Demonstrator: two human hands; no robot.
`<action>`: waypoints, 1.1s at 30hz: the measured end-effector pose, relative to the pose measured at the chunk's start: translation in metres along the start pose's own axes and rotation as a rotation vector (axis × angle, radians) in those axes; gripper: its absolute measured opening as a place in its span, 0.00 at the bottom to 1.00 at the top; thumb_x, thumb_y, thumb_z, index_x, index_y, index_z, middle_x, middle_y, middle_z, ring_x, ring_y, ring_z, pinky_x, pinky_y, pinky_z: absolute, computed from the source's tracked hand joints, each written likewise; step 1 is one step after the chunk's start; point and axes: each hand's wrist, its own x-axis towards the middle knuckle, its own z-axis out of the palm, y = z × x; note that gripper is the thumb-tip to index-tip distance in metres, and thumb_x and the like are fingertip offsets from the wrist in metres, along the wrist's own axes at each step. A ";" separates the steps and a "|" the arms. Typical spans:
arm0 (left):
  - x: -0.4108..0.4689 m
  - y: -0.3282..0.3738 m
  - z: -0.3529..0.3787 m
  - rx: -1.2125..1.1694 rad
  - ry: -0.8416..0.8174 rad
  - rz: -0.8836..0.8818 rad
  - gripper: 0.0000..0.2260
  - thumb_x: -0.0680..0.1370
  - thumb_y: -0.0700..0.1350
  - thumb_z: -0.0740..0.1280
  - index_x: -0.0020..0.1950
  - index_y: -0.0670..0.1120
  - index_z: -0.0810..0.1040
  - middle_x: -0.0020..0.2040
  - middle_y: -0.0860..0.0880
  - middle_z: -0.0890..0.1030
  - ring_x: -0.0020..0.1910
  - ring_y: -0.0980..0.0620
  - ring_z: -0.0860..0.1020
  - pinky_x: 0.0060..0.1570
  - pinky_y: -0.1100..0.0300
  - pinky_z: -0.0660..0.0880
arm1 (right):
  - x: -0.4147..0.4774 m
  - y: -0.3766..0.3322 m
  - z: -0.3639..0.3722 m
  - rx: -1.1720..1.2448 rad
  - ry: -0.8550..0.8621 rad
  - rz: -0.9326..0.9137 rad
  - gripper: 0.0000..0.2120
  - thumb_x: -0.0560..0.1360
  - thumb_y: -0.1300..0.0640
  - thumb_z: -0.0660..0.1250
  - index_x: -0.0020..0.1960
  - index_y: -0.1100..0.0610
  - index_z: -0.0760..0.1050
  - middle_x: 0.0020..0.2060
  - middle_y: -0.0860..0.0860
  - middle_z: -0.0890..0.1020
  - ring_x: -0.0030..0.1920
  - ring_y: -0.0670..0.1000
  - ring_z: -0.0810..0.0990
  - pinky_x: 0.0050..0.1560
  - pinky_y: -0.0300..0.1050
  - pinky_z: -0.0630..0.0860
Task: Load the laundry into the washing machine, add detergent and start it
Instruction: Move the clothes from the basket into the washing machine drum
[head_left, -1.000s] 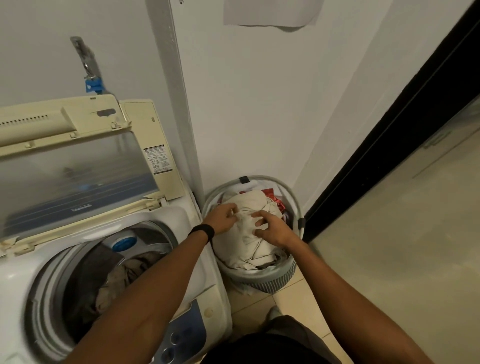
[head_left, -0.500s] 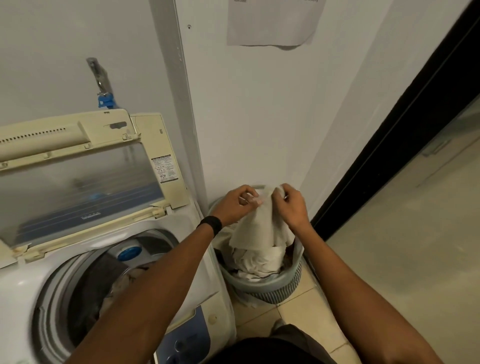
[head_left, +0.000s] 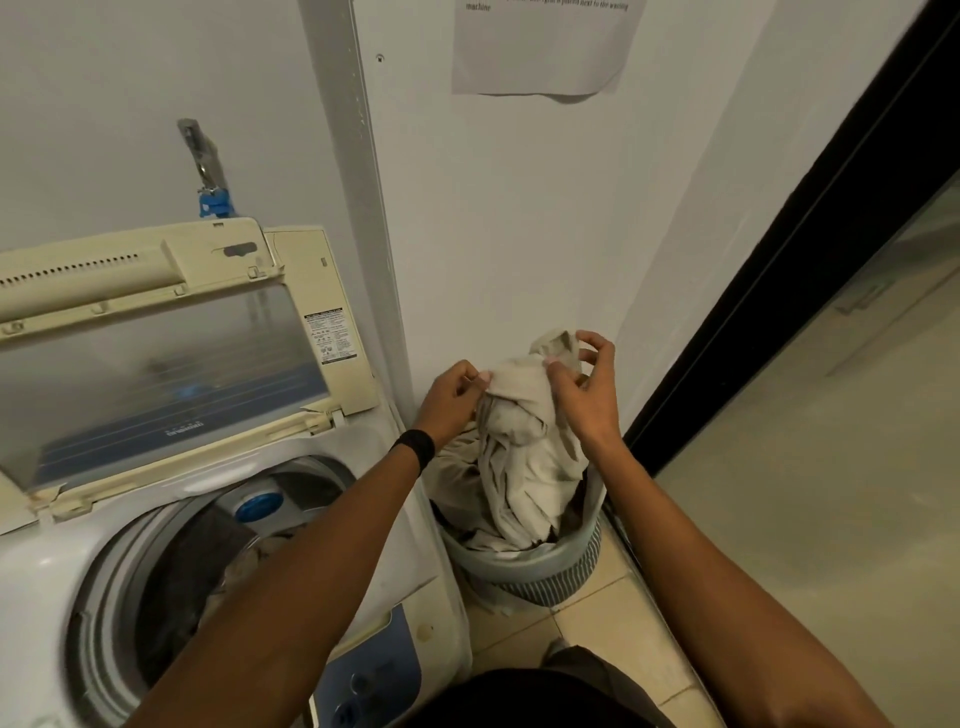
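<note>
A beige cloth (head_left: 524, 452) hangs partly lifted out of the grey laundry basket (head_left: 540, 566) on the floor, right of the washing machine (head_left: 395, 551). My left hand (head_left: 452, 400) pinches the cloth's upper left edge. My right hand (head_left: 587, 389) pinches its upper right edge with the thumb and a finger while the other fingers are spread. The machine's lid (head_left: 156, 353) stands open, and some clothes lie in the drum (head_left: 218, 566). More dark laundry shows in the basket under the cloth.
A tap with a blue fitting (head_left: 210, 176) sits on the wall behind the machine. A paper notice (head_left: 540, 47) hangs on the wall above the basket. A dark door frame (head_left: 779, 291) runs along the right. The control panel (head_left: 363, 680) is at the machine's front.
Both hands went from resting on the cloth in the basket to pinching its top edge and lifting it up. The cloth now hangs higher above the basket.
</note>
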 end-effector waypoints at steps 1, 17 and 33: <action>0.002 0.002 -0.001 0.002 0.022 0.023 0.16 0.84 0.51 0.65 0.39 0.46 0.69 0.35 0.49 0.69 0.36 0.50 0.68 0.39 0.53 0.70 | -0.006 0.001 -0.001 -0.016 -0.043 -0.059 0.26 0.77 0.47 0.73 0.71 0.43 0.66 0.66 0.49 0.71 0.59 0.44 0.79 0.59 0.42 0.80; -0.009 0.038 -0.016 0.267 -0.118 0.262 0.13 0.74 0.46 0.77 0.44 0.44 0.74 0.38 0.53 0.76 0.37 0.55 0.72 0.39 0.62 0.69 | 0.014 -0.030 -0.012 -0.222 -0.045 -0.331 0.12 0.74 0.63 0.70 0.55 0.51 0.81 0.54 0.46 0.81 0.57 0.45 0.79 0.57 0.41 0.76; 0.011 0.073 -0.067 0.190 0.381 0.313 0.13 0.73 0.48 0.77 0.34 0.47 0.77 0.30 0.54 0.76 0.31 0.60 0.72 0.34 0.62 0.68 | 0.013 -0.047 -0.014 -0.380 -0.013 -0.048 0.17 0.76 0.38 0.66 0.40 0.50 0.80 0.35 0.45 0.84 0.43 0.51 0.83 0.44 0.48 0.77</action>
